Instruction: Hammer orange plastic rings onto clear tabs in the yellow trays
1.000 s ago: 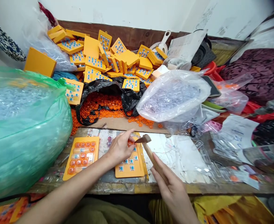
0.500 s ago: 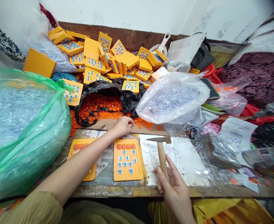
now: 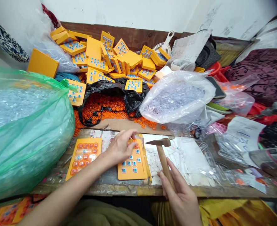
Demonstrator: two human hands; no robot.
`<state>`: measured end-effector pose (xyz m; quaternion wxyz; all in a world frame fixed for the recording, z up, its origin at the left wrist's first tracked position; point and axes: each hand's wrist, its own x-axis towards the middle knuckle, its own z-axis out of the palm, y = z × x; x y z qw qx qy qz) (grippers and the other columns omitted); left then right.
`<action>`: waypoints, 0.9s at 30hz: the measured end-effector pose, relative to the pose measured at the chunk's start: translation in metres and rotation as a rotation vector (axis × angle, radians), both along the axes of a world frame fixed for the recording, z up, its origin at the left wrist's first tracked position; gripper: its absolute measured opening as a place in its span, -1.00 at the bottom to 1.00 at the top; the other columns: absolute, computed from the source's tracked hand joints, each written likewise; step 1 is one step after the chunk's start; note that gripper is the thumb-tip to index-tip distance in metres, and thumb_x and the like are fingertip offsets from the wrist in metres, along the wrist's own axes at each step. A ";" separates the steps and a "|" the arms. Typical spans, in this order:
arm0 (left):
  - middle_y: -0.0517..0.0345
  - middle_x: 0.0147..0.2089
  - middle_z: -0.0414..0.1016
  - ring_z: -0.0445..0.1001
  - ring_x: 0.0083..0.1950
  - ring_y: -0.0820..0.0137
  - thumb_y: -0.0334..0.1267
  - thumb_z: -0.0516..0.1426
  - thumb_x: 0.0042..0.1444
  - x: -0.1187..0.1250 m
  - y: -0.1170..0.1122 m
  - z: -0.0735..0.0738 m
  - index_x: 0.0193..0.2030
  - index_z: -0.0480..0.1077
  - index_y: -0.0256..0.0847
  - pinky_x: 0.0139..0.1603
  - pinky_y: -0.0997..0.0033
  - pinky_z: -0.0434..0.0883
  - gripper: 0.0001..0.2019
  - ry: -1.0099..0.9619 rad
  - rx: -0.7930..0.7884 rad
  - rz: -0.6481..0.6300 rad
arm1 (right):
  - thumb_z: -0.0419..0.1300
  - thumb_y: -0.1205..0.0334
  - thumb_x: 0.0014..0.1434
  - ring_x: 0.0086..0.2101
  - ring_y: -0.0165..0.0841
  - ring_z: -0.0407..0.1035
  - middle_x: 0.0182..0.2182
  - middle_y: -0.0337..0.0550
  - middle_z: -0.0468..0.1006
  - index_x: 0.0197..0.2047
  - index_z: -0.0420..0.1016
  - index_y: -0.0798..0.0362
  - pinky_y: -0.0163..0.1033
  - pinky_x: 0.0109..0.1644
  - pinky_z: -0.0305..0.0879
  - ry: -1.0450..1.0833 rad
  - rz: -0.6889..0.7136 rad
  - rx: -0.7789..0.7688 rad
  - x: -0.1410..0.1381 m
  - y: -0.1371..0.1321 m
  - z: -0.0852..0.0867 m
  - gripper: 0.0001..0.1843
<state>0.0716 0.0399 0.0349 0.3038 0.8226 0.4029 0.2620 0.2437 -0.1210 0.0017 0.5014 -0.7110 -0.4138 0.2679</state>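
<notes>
My left hand [image 3: 121, 147] is over the top of a yellow keypad-like panel [image 3: 132, 174] with blue switches, its fingers bent in at the orange row along the upper edge. Whatever lies between thumb and fingertips is too small to make out. A wooden-handled hammer [image 3: 163, 157] is gripped in my right hand [image 3: 182, 194], head up, over the white paper right of the panel. Left of my forearm lies a second yellow panel [image 3: 73, 150], its face largely covered with orange caps and partly hidden by my wrist.
Loose orange caps [image 3: 112, 110] spill from a black plastic bag [image 3: 132, 102]. Behind them rises a heap of yellow panels [image 3: 93, 47]. A green bag [image 3: 34, 150] of clear pieces stands left, a white bag [image 3: 176, 97] of clear pieces right. Clutter covers the right side.
My left hand has drawn back from the loose orange caps to the top of the nearer panel. The hammer stays in my right hand, tilted slightly more to the left.
</notes>
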 end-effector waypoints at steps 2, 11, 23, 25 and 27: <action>0.03 -0.19 0.51 0.45 -0.13 0.27 -0.43 0.10 0.12 0.000 -0.017 -0.003 0.05 0.32 -0.26 -0.07 0.23 0.45 -0.67 -0.042 0.028 -0.032 | 0.24 0.17 0.16 -0.08 -0.30 0.51 0.03 -0.20 0.56 0.10 0.50 -0.08 -0.35 0.00 0.42 -0.206 0.086 0.078 0.001 -0.003 0.007 -0.59; -0.01 -0.25 0.52 0.47 -0.20 0.21 -0.49 0.10 0.10 0.005 -0.033 -0.022 0.15 0.26 -0.35 -0.14 0.16 0.48 -0.56 -0.045 0.270 -0.037 | 0.15 0.39 0.22 0.02 -0.41 0.44 0.10 -0.26 0.48 0.23 0.35 -0.09 -0.44 0.11 0.26 -0.467 0.274 0.189 0.002 -0.008 0.011 -0.48; -0.01 -0.22 0.55 0.50 -0.19 0.24 -0.45 0.11 0.12 0.006 -0.039 -0.030 0.17 0.28 -0.28 -0.14 0.24 0.48 -0.56 -0.032 0.245 0.034 | 0.11 0.17 0.25 -0.18 -0.35 0.52 -0.13 -0.16 0.62 0.17 0.44 -0.16 -0.35 -0.05 0.39 -0.236 0.255 -0.023 -0.007 -0.011 0.019 -0.59; -0.01 -0.23 0.55 0.50 -0.18 0.25 -0.42 0.13 0.11 0.004 -0.038 -0.026 0.17 0.29 -0.29 -0.12 0.23 0.48 -0.55 -0.058 0.208 0.033 | 0.18 0.11 0.19 -0.11 -0.27 0.50 -0.05 -0.13 0.59 0.12 0.50 -0.11 -0.28 -0.04 0.40 -0.151 0.225 -0.049 -0.005 -0.009 0.015 -0.59; -0.01 -0.20 0.56 0.50 -0.15 0.26 -0.36 0.15 0.12 0.005 -0.029 -0.018 0.13 0.33 -0.29 -0.07 0.23 0.48 -0.60 -0.077 0.158 0.035 | 0.25 0.04 0.12 -0.28 -0.27 0.51 -0.11 -0.10 0.61 0.10 0.51 -0.06 -0.27 -0.23 0.46 0.001 0.108 -0.086 -0.004 -0.006 0.012 -0.53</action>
